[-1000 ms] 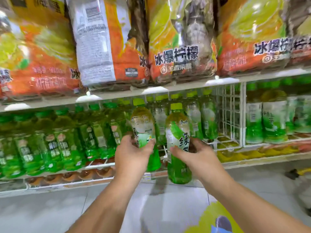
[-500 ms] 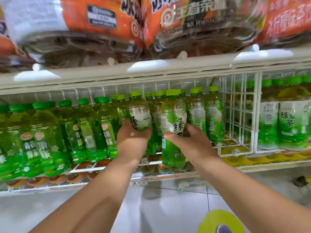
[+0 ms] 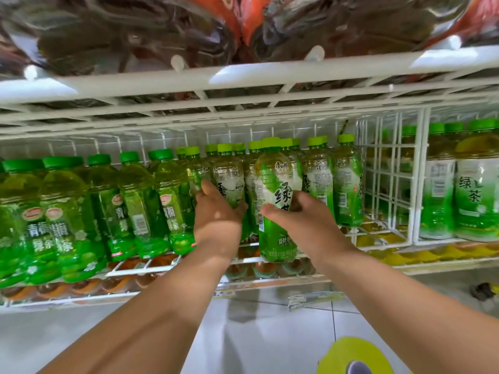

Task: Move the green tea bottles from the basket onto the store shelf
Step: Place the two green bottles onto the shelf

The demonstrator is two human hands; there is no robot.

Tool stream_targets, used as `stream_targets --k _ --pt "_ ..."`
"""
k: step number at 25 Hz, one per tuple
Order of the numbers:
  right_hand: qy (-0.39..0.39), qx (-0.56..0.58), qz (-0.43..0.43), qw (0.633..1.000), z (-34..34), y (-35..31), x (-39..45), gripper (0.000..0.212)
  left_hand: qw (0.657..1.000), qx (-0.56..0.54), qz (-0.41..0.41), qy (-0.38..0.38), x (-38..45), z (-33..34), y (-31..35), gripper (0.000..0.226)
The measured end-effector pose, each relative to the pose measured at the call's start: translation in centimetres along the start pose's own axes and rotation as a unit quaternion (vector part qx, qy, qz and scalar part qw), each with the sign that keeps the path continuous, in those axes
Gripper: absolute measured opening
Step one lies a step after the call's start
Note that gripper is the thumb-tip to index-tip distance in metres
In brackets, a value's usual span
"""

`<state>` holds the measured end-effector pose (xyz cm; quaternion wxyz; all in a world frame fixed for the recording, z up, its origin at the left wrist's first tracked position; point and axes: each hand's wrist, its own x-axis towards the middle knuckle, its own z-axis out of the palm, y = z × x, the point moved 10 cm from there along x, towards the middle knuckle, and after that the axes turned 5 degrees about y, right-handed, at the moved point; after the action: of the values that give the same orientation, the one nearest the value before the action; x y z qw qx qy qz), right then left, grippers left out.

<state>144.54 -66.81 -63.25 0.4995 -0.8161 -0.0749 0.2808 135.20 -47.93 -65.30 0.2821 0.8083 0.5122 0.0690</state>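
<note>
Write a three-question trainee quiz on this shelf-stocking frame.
1. True or false: each hand holds a bottle.
2. The right hand's bottle stands: A) deep in the row B) at the shelf's front edge C) on the floor.
3. What lies on the rack above the bottles?

Key: 1. True: left hand on a bottle, right hand on another. 2. B. 3. Orange shrink-wrapped packs.

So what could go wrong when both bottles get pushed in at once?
The bottle in the right hand sits at the shelf's front edge; let go early, it might tip off onto the floor. The left hand is pushing its bottle into a packed row, which could knock over neighbours like the darker green bottles.
</note>
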Motion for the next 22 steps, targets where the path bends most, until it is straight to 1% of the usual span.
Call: stream_targets --k 2,3,5,6,7,9,11,12,14,16,18,19,21,22 --pt "0.004 -0.007 -0.001 1.000 0.2 0.1 0.1 0.047 1.000 0.007 0.014 0.008 0.4 -0.1 0.2 0.086" --pt "0.007 -0.010 -0.002 1.000 0.2 0.0 0.1 0.051 0.999 0.021 0.025 -0.001 0.5 0.1 0.4 0.082" --pt "0.014 -0.015 0.001 1.000 0.2 0.0 0.0 0.055 0.998 0.032 0.054 -0.018 0.4 0.2 1.0 0.073" --pt "0.012 -0.016 0.005 1.000 0.3 0.2 0.1 0.057 0.996 0.030 0.081 -0.013 0.0 -0.2 1.2 0.065" --pt "0.013 -0.016 0.008 1.000 0.4 0.2 0.1 0.059 0.991 0.030 0.127 0.008 -0.8 -1.0 1.6 0.057" --pt "0.014 -0.018 0.013 1.000 0.5 0.2 0.1 0.062 0.967 0.070 0.233 0.069 -2.8 -2.9 1.7 0.047" --pt "0.014 -0.017 0.015 1.000 0.8 -0.1 0.0 0.068 0.938 0.134 0.298 0.115 -4.0 -4.6 0.7 0.053" --pt "0.011 -0.018 0.017 1.000 1.0 -0.4 -0.2 0.069 0.928 0.164 0.310 0.124 -4.3 -5.2 0.2 0.060" --pt "0.000 -0.020 0.018 1.000 1.5 -1.0 -0.4 0.062 0.913 0.206 0.324 0.140 -4.6 -6.2 -0.7 0.072" --pt "-0.012 -0.017 0.015 1.000 2.2 -1.6 -0.7 0.055 0.900 0.229 0.335 0.160 -5.0 -7.3 -1.2 0.074" --pt "-0.024 -0.006 0.008 1.000 3.0 -2.0 -1.1 0.057 0.899 0.241 0.325 0.169 -5.1 -8.1 -1.6 0.077" --pt "-0.027 0.003 0.001 1.000 3.4 -2.2 -1.3 0.062 0.902 0.243 0.317 0.167 -5.1 -8.4 -1.8 0.079" --pt "-0.028 0.037 -0.005 0.999 4.3 -2.6 -1.6 0.082 0.906 0.246 0.301 0.164 -5.1 -9.1 -2.2 0.081" --pt "-0.030 0.041 -0.004 0.999 4.8 -2.7 -1.6 0.089 0.907 0.250 0.295 0.166 -5.1 -9.3 -2.4 0.082"
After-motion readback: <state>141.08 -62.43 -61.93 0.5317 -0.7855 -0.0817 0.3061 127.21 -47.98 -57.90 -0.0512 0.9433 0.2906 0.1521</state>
